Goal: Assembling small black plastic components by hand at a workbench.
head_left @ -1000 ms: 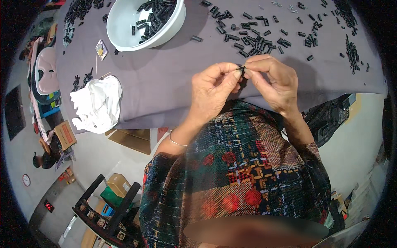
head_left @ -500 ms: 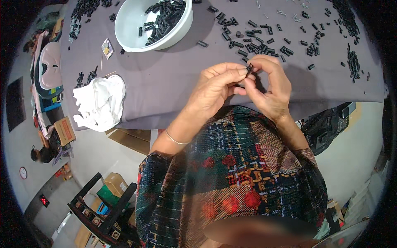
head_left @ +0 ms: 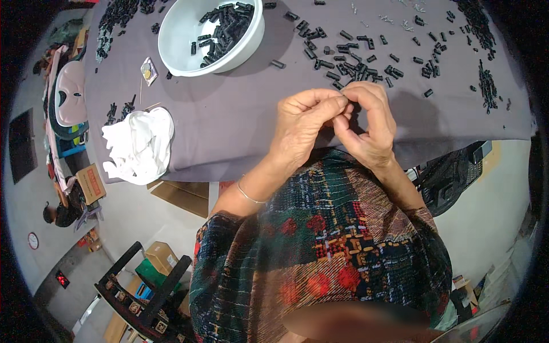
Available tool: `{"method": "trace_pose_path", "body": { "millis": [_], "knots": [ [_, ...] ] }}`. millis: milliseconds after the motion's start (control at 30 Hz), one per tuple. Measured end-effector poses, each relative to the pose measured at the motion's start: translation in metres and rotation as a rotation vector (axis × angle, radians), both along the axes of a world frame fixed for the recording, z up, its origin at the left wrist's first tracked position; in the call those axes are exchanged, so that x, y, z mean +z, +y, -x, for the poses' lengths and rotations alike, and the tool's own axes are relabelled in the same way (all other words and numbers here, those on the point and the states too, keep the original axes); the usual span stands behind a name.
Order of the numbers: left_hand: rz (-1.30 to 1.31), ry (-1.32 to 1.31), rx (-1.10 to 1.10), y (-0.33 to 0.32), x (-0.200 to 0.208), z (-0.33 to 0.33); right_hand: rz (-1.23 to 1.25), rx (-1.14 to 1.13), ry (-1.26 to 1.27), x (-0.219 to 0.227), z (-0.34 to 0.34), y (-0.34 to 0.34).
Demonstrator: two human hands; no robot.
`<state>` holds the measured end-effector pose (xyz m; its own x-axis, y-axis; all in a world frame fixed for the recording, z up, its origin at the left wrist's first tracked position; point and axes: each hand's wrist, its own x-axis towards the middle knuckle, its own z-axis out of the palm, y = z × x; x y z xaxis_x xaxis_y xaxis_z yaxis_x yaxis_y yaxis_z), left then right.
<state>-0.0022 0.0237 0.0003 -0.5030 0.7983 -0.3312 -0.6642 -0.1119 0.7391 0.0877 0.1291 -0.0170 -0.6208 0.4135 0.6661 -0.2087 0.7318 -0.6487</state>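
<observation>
My left hand point(head_left: 306, 123) and my right hand point(head_left: 372, 126) meet at the fingertips, above the table's near part. Both are closed in a pinch around a small black plastic part, which the fingers now hide almost wholly. Just beyond the fingertips lies a loose spread of short black cylindrical parts point(head_left: 360, 71) on the grey tablecloth point(head_left: 229, 123). Farther left, a white bowl point(head_left: 258, 43) holds a heap of the same kind of black pieces point(head_left: 231, 34).
A crumpled white cloth point(head_left: 137, 146) lies at the table's near left edge, by thin black pieces point(head_left: 127, 107). More thin black pieces point(head_left: 488, 88) lie at the right. Small silvery parts point(head_left: 407, 26) are scattered at the back. A black bag point(head_left: 449, 180) sits below the right edge.
The black part showed between my fingertips before; now the fingers cover it. My hands have come closer together, the right one shifting slightly left.
</observation>
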Motion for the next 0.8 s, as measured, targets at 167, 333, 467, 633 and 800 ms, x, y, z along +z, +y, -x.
{"method": "trace_pose_path", "body": {
  "millis": [167,333,467,633,800],
  "knots": [
    [0.025,0.018,0.027,0.002,0.000,0.001,-0.077,-0.073,-0.135,0.010,-0.002,0.000],
    [0.024,0.007,0.045,0.001,-0.003,0.002,-0.282,-0.079,-0.299,0.014,-0.004,0.004],
    [0.093,0.031,0.027,0.002,0.000,0.004,-0.327,-0.095,-0.376,0.018,-0.004,0.002],
    [0.120,0.077,0.016,0.000,0.001,0.003,-0.375,-0.117,-0.364,0.021,-0.002,0.002],
    [0.009,-0.063,0.060,-0.007,0.003,0.007,-0.383,-0.141,-0.196,0.011,0.000,0.008]
  ]
}}
